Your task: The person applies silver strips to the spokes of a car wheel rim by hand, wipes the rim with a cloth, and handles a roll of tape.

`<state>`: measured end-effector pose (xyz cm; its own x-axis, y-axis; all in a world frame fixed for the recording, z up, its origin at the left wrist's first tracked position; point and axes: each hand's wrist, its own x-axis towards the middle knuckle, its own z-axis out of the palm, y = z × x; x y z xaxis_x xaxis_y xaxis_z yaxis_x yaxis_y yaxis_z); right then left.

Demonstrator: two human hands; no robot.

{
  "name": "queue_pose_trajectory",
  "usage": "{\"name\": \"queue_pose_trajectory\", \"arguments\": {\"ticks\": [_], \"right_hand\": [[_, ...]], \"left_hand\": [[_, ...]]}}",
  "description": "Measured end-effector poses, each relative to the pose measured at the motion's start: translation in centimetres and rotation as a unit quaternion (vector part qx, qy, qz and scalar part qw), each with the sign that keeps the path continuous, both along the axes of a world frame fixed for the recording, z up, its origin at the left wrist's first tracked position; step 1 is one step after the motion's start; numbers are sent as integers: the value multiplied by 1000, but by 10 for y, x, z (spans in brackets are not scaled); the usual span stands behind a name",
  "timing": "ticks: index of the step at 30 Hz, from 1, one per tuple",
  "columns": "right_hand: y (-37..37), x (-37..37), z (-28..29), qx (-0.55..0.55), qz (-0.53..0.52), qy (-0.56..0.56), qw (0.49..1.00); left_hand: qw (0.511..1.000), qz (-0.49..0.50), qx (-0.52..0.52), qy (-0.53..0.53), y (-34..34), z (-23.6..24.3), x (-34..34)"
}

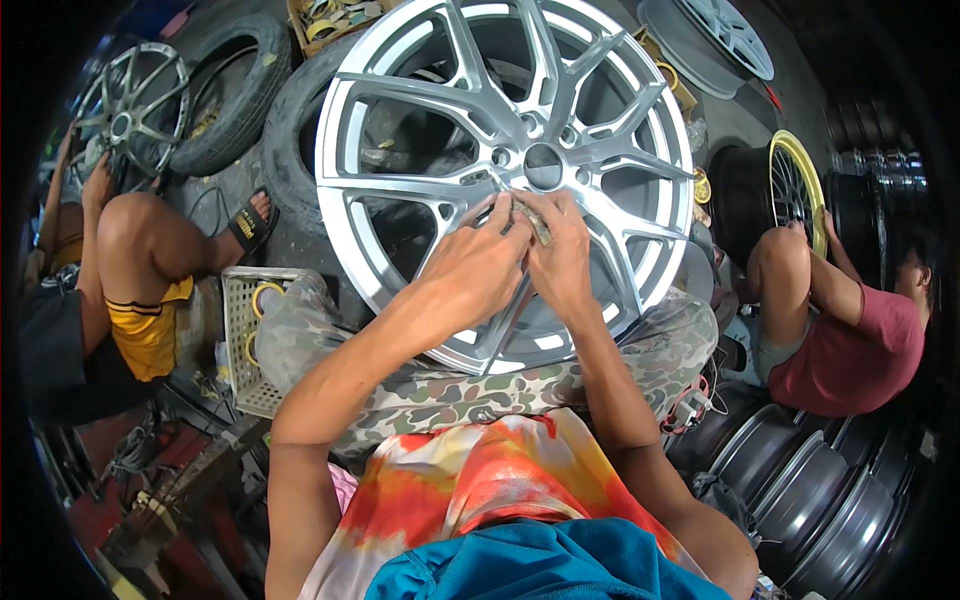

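A: What surface is under the hands?
B: A silver wheel, its spoked face toward the person. The round hub recess sits just ahead of the fingers.
A: And the room?
B: A grey floor. Well ahead and left of the left hand lies a tyre; beyond it a co-worker handles a spoked rim. Well to the right of the right hand, a person in a maroon shirt sits by a yellow-lipped wheel, with dark rims nearer the wearer.
A: What are the hands doing?
B: The right pinches a small grey-brown piece (worn-looking, its kind unclear). The left is bunched just beside it, fingers curled; I can't tell what it grips.
A: Edges, room to move?
B: Gaps between spokes open either side of the hands. The wheel's outer lip encircles them, its near edge reaching the camouflage trousers. A pale crate stands left of the left hand, past the knee.
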<state>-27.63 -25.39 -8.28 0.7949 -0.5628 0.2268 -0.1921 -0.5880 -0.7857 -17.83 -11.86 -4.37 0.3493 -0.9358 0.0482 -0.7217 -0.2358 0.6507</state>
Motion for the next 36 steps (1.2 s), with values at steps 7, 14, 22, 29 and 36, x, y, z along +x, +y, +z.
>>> {"name": "queue_pose_trajectory", "arguments": {"ticks": [7,14,22,29,36], "right_hand": [[7,2,3,-3,16,23,1000],[9,2,4,3,2,19,1000],[29,7,12,28,21,-6,999],[35,3,6,17,1,-16,1000],[53,14,13,48,-1,-22,999]], "left_hand": [[1000,-1,5,-9,5,0,1],[1000,-4,18,-2,4,3,3],[995,-1,94,-21,20,28,5],[998,-14,54,-19,19,17,8],[995,6,99,-22,32,35,14]]}}
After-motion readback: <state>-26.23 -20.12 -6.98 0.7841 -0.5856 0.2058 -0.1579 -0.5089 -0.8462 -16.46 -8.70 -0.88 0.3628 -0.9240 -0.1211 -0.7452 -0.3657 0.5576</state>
